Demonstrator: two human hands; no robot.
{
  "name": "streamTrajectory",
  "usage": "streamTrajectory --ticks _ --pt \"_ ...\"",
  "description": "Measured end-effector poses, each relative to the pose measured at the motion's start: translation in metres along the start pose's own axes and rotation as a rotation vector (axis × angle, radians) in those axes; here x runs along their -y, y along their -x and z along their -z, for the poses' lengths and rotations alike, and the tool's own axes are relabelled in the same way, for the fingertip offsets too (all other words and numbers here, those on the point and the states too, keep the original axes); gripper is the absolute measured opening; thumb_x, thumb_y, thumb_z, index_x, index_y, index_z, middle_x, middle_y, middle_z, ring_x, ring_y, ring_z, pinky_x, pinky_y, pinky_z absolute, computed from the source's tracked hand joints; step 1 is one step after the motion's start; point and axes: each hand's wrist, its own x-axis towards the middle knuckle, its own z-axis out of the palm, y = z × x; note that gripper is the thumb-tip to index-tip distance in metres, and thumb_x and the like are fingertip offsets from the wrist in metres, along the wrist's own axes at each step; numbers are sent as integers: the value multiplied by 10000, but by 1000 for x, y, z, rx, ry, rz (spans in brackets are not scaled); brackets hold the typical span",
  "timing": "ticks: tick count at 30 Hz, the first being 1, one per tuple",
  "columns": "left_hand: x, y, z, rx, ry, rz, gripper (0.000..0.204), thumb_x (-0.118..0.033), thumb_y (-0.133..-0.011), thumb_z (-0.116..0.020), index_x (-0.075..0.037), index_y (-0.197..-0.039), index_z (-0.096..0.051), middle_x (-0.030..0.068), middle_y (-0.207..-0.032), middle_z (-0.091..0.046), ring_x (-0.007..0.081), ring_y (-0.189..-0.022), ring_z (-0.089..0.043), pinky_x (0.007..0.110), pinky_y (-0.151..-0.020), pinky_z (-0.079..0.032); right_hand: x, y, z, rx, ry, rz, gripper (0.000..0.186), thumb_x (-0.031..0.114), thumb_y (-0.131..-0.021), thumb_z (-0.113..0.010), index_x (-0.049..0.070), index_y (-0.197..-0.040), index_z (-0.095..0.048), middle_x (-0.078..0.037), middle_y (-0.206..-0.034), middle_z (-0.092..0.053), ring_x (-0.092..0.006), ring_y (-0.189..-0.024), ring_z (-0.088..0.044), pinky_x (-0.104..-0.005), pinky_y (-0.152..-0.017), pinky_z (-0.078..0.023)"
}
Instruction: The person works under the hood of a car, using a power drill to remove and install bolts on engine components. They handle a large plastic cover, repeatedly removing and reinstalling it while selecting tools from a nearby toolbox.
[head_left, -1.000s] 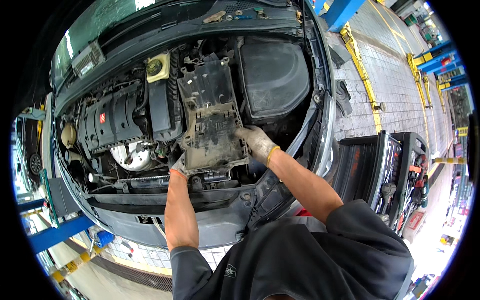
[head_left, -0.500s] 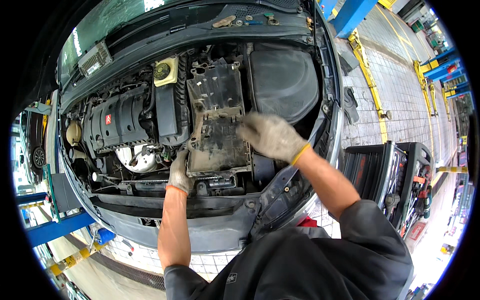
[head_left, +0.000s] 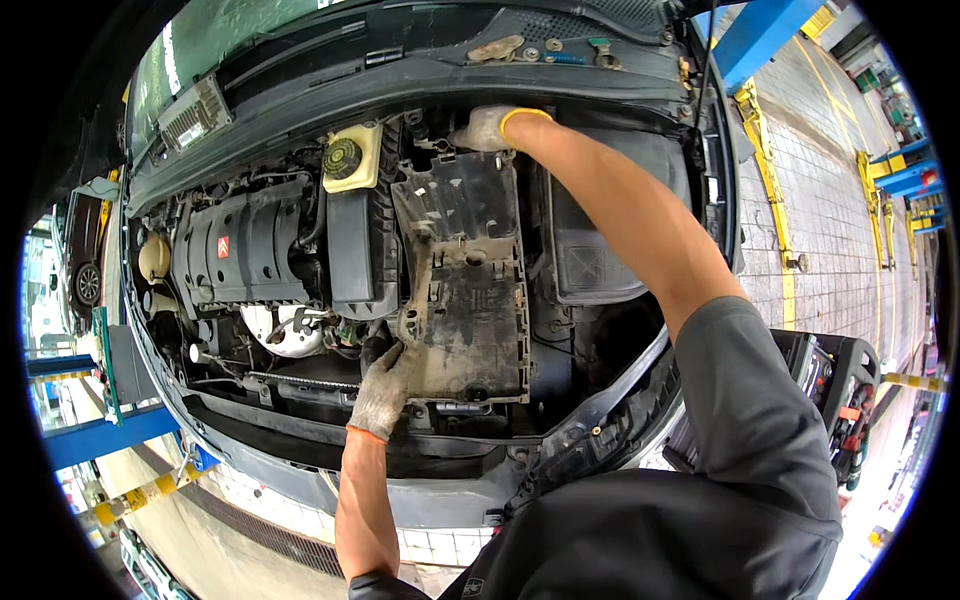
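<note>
A dusty black plastic battery tray [head_left: 475, 330] lies in the engine bay, its floor coated in pale dirt. My left hand [head_left: 385, 390], in a grey-white knit glove with an orange cuff, is closed on the tray's near left edge; some fingers are hidden below it. At the tray's far end, my right hand [head_left: 490, 128], gloved with a yellow cuff, has its fingers bent together over the upper edge. The fingertips are partly hidden there. Left of the tray stands a black box-shaped housing [head_left: 351, 245], with a pale yellow fluid reservoir [head_left: 352, 158] behind it.
The black engine cover [head_left: 250, 245] is at left, and a black lidded box [head_left: 600, 250] sits under my right forearm. A metal control unit [head_left: 195, 118] and small loose parts, including a blue spring [head_left: 565, 58], lie on the cowl. A tool case [head_left: 845, 400] stands at right.
My right hand has moved from the tray's right side to its far edge. My left hand remains at the near left edge. The view has shifted, so the car appears lower and further right.
</note>
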Motion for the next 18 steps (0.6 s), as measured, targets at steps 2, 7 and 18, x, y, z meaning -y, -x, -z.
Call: streamTrajectory --ticks 2,7,18 --pt "4 9 -1 -44 39 51 727 -407 -1002 -685 125 -1455 -485 122 -1314 -643 163 -1183 -571 282 -1033 -447 3 -7 -4 82 -27 7 726 545 -961 -593 2 -1443 -579 -202 -1521 -536 -357 -1387 -521 -460 -1111 -428" --pt "4 10 -2 -40 102 70 687 -362 -1002 -699 114 -1455 -496 112 -1319 -641 145 -1160 -575 275 -1027 -455 -18 -29 -17 -108 -232 192 842 627 -911 -661 9 -1472 -550 -227 -1559 -482 -357 -1445 -461 -426 -1177 -371" --pt "-15 30 23 -21 5 234 506 -177 -975 -691 67 -1404 -578 14 -1020 -708 89 -904 -621 234 -833 -510 -1 -11 -20 -682 -142 403 588 536 -935 -660 158 -1386 -645 -118 -1426 -630 -340 -1305 -573 -453 -1109 -436"
